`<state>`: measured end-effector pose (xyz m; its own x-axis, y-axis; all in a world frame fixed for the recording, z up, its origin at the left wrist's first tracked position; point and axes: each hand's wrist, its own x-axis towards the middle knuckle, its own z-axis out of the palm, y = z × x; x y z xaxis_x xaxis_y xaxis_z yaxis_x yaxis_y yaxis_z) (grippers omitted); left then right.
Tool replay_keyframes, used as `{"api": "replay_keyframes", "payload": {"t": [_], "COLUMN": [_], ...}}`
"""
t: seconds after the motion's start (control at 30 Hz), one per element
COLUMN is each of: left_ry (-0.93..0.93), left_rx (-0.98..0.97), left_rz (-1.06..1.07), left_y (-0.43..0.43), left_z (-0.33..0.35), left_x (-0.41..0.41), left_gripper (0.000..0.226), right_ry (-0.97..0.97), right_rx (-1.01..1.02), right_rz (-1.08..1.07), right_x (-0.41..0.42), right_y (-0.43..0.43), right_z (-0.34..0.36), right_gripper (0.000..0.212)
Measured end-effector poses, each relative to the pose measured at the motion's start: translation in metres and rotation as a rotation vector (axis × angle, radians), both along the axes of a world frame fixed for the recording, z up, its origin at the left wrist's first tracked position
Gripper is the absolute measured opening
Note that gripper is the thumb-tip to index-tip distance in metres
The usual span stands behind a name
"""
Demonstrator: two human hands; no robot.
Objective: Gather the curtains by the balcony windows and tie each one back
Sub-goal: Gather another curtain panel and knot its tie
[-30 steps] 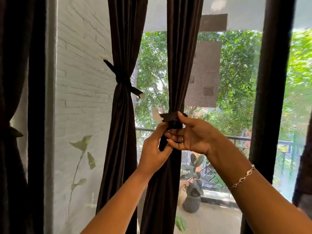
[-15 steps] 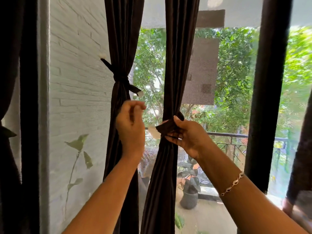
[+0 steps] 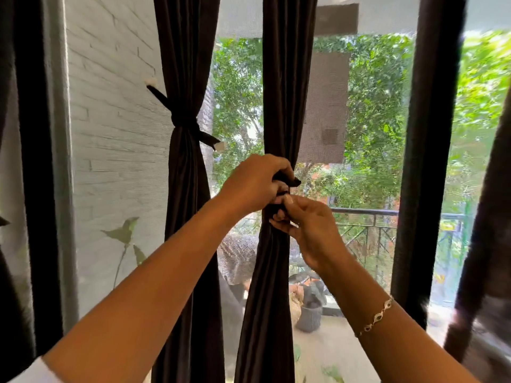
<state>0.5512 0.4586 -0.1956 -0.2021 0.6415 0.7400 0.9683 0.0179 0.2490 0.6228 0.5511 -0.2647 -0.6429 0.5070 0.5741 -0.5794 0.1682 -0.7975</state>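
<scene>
Left hand (image 3: 254, 186) is clenching the tieback strap (image 3: 292, 181) against the middle curtain (image 3: 287, 106) | right hand (image 3: 308, 229) is pinching the strap just below | neighbouring curtain (image 3: 185, 217) is hanging tied.

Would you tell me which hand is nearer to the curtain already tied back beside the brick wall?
Left. The left hand grips the tie on the middle curtain, just right of the tied curtain; the right hand sits farther right and lower.
</scene>
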Motion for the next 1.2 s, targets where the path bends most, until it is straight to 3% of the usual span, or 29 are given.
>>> {"api": "replay_keyframes", "payload": {"t": [0.13,0.3,0.4,0.47,0.63,0.77,0.9,1.0,1.1,1.2], "left_ry": [-0.200,-0.331,-0.358,-0.400,-0.333,-0.339,-0.115,0.062,0.245,0.486], "left_rx": [0.039,0.024,-0.005,-0.021,0.030,0.166,0.237,0.429,0.497,0.569], "left_rz": [-0.176,-0.244,-0.289,-0.355,-0.365,-0.362,-0.157,0.074,0.247,0.400], "left_y": [0.004,0.009,0.008,0.007,0.006,0.005,0.008,0.012,0.016,0.016], "left_z": [0.006,0.001,-0.002,-0.007,-0.018,-0.031,-0.045,-0.054,-0.061,-0.061], "left_x": [0.000,-0.011,-0.018,-0.021,-0.023,-0.021,-0.023,-0.019,-0.017,-0.020], "left_gripper": [0.014,0.016,0.016,0.018,0.014,0.010,0.039,0.042,0.051,0.043], "right_ry": [0.005,-0.022,-0.230,-0.278,0.006,0.002,0.042,0.047,0.039,0.033], "right_rx": [0.285,0.712,0.819,0.874,1.209,1.100,1.107,1.134,1.179,1.196], "right_rz": [-0.302,-0.613,-0.776,-0.807,-0.760,-0.664,-0.694,-0.725,-0.754,-0.753], "right_x": [0.003,0.018,0.030,0.039,0.037,0.021,0.004,-0.007,-0.015,-0.021], "right_y": [-0.007,-0.025,-0.015,-0.004,0.007,0.022,0.025,0.023,0.022,0.019], "right_z": [-0.016,-0.030,-0.015,0.002,0.051,0.066,0.071,0.075,0.080,0.085], "right_gripper": [0.021,0.038,0.027,0.016,0.019,0.016,0.015,0.018,0.023,0.026]}}
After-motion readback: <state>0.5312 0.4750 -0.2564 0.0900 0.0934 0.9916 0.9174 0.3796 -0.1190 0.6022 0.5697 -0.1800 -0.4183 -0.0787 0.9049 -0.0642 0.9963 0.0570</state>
